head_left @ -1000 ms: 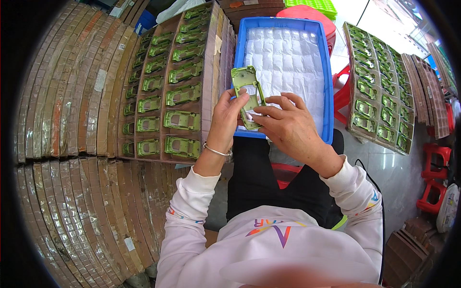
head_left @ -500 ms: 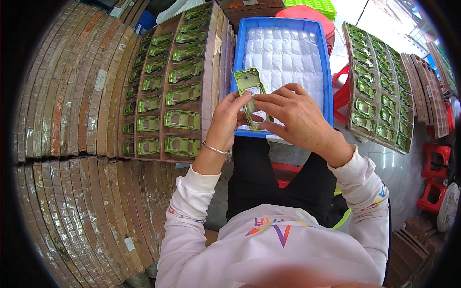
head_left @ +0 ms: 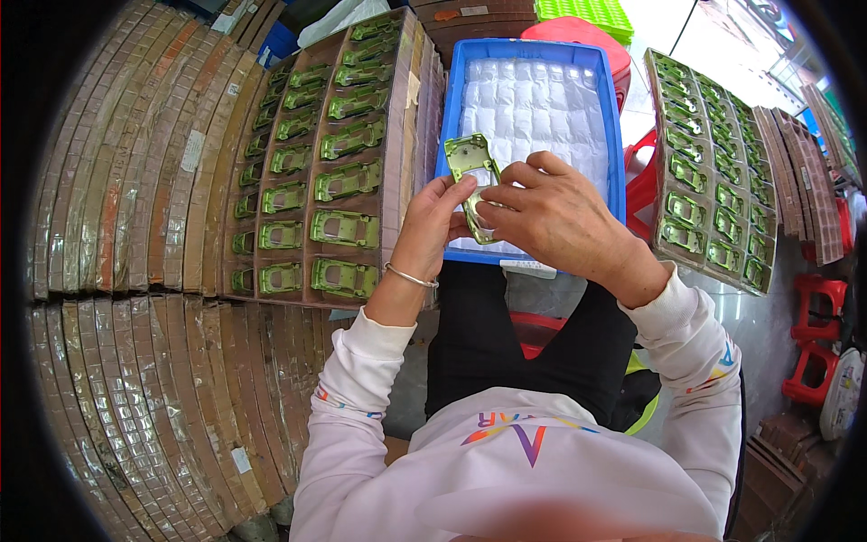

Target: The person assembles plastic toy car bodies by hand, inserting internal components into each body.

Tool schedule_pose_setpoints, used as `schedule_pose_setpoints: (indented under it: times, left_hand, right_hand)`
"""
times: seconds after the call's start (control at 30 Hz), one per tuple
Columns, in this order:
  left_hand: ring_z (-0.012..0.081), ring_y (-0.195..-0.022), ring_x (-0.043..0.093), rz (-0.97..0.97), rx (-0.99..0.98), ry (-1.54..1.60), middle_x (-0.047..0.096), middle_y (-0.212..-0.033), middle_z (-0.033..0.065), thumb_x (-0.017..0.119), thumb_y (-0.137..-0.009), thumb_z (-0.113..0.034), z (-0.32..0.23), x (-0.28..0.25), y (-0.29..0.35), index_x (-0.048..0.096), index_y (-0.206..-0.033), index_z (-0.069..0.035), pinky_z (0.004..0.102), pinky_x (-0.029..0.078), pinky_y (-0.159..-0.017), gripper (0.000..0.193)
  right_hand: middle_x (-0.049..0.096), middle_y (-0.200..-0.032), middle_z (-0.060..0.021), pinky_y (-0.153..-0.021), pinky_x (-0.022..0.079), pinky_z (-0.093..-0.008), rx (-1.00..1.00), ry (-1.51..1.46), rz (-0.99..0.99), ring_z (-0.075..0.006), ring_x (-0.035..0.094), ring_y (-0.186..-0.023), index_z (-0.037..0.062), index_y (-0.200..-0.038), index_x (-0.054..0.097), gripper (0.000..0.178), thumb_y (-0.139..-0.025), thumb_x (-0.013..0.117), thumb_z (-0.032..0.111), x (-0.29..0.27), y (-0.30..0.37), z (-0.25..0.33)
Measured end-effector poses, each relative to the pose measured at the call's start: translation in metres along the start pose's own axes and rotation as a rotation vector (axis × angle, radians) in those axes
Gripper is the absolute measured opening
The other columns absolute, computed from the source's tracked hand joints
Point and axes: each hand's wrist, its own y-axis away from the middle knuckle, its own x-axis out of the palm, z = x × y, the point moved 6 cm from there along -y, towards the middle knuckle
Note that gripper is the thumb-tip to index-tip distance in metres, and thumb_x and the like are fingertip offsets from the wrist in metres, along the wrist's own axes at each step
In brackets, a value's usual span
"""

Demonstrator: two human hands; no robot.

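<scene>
green and hollow, a car shell [head_left: 469, 157] is held over the near-left part of a blue tub [head_left: 616, 163], at about eight o'clock from the tub's middle, its long axis running roughly from twelve to six. the left hand [head_left: 428, 221] is clamped on it, thumb on top; a silver bangle [head_left: 411, 275] circles that wrist. the right hand [head_left: 555, 215] is curled against the shell's three o'clock side, but i cannot tell whether its fingers close on it. white padded packets [head_left: 533, 108] in rows line the tub. at nine o'clock from the held shell is a brown divided tray [head_left: 390, 181] with more green shells [head_left: 345, 229] in its compartments; a second filled tray [head_left: 679, 254] is at three o'clock. taped brown stacks [head_left: 135, 172] rise beyond the first tray, and red stools [head_left: 817, 294] are at four o'clock.
</scene>
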Motion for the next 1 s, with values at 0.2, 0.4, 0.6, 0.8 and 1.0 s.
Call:
schedule_pose_setpoints:
  times: [0.2, 0.4, 0.6, 0.8, 1.0]
  left_hand:
    - [0.0108, -0.077, 0.066, 0.032, -0.031, 0.002, 0.065, -0.095, 0.0001, 0.061, -0.094, -0.027, 0.004, 0.001, -0.003, 0.058, -0.111, -0.007, 0.0254, 0.055, -0.067, 0.026]
    - [0.0117, -0.077, 0.066, 0.027, -0.044, 0.028, 0.063, -0.096, 0.0004, 0.061, -0.094, -0.027, 0.01, 0.003, -0.005, 0.058, -0.11, -0.007, 0.0264, 0.056, -0.067, 0.026]
    - [0.013, -0.077, 0.067, 0.005, -0.011, 0.074, 0.062, -0.096, 0.0009, 0.061, -0.094, -0.027, 0.004, 0.002, -0.002, 0.057, -0.111, -0.006, 0.0275, 0.057, -0.067, 0.026]
    - [0.0145, -0.075, 0.067, 0.016, -0.007, 0.005, 0.064, -0.094, 0.0042, 0.062, -0.094, -0.03, 0.011, 0.005, -0.003, 0.056, -0.111, -0.004, 0.0281, 0.057, -0.065, 0.031]
    - [0.0165, -0.072, 0.068, -0.002, 0.024, 0.048, 0.065, -0.095, 0.0069, 0.062, -0.093, -0.032, 0.009, 0.002, -0.004, 0.055, -0.111, -0.003, 0.0283, 0.058, -0.063, 0.035]
  right_hand:
    - [0.065, -0.088, 0.0005, -0.084, 0.042, -0.0322, 0.017, -0.011, 0.154, -0.0172, 0.058, -0.091, 0.0114, -0.087, 0.068, 0.015, -0.075, 0.069, 0.019, 0.002, -0.003, -0.003]
    - [0.062, -0.082, 0.0009, -0.079, 0.042, -0.0318, 0.007, 0.005, 0.159, -0.0165, 0.057, -0.084, 0.0111, -0.084, 0.067, 0.011, -0.075, 0.067, 0.017, 0.006, -0.001, -0.003]
    - [0.061, -0.075, 0.0009, -0.074, 0.043, -0.0313, 0.065, 0.019, 0.133, -0.0162, 0.06, -0.076, 0.0122, -0.076, 0.066, 0.004, -0.075, 0.063, 0.015, 0.005, 0.004, -0.002]
    - [0.065, -0.087, 0.0022, -0.072, 0.043, -0.0311, 0.013, -0.038, 0.157, -0.0158, 0.058, -0.074, 0.0122, -0.082, 0.066, 0.008, -0.076, 0.065, 0.017, 0.005, 0.003, -0.006]
    - [0.066, -0.091, 0.0007, -0.073, 0.043, -0.0302, 0.007, 0.049, 0.177, -0.0156, 0.058, -0.075, 0.011, -0.09, 0.066, 0.014, -0.077, 0.064, 0.016, 0.004, 0.005, -0.001]
